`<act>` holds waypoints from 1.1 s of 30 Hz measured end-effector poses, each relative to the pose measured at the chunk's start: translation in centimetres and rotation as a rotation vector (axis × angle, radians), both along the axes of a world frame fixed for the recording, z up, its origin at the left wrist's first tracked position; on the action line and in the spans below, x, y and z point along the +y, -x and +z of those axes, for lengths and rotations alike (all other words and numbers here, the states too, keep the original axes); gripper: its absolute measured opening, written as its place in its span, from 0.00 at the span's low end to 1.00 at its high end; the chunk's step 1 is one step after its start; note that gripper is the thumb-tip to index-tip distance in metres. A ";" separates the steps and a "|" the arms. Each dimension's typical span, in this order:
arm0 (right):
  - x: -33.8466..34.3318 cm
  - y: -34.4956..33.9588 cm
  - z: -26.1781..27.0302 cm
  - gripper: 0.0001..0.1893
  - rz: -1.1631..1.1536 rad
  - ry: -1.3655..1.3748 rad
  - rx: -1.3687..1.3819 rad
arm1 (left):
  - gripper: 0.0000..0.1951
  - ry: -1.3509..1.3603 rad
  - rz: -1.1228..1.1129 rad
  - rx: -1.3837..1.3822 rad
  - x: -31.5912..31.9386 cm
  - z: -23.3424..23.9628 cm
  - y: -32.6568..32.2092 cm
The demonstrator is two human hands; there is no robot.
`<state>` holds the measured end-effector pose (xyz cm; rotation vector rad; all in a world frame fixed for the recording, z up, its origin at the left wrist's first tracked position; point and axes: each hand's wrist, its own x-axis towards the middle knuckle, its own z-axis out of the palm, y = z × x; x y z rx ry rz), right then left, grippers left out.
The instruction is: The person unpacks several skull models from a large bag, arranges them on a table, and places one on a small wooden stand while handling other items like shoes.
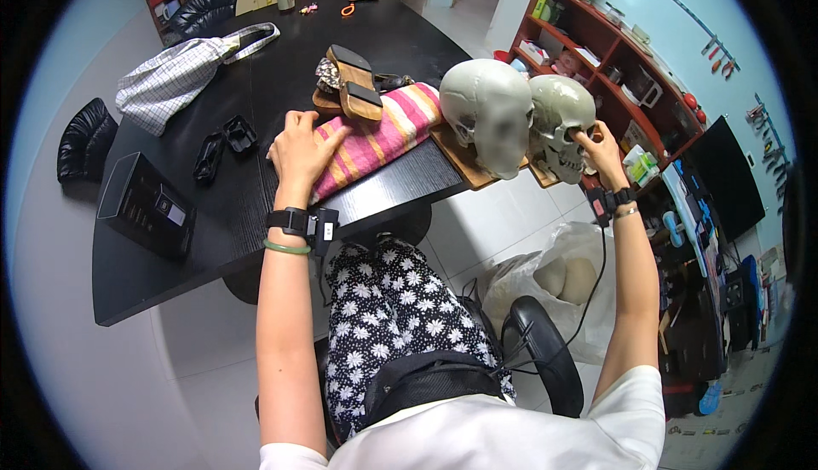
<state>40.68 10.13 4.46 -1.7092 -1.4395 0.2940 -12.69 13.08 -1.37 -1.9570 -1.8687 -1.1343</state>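
My left hand rests at the left end of a folded pink, white and orange striped cloth at the table's near edge. Its thumb lies on top of the cloth; whether the fingers grip it is hidden. On and behind the cloth sits a pair of wooden-soled sandals. At the right corner stand two grey skull models side by side. The left one sits on a wooden board. My right hand holds the right skull model, thumb at its eye socket.
A checked cloth bag, a small black open case and a black box stand on the black table. Below right are a chair armrest and a plastic bag holding rounded objects. A cable hangs from my right wrist.
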 end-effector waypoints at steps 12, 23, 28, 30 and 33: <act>6.3 -0.2 -1.6 0.34 0.121 0.050 0.183 | 0.36 0.224 -0.109 0.375 0.7 1.6 -0.8; 10.5 6.5 -2.9 0.35 0.147 -0.125 0.100 | 0.38 0.183 -0.002 0.363 -1.6 1.2 -0.2; 11.9 9.6 -4.4 0.36 0.044 -0.200 0.198 | 0.37 0.172 -0.015 0.343 -2.1 2.0 -0.3; 11.5 10.3 -5.2 0.42 -0.001 -0.289 0.257 | 0.35 0.135 -0.027 0.307 -2.3 2.1 -0.4; 9.8 11.5 -7.2 0.40 -0.121 -0.450 0.306 | 0.33 0.101 -0.006 0.248 -1.9 1.7 -0.5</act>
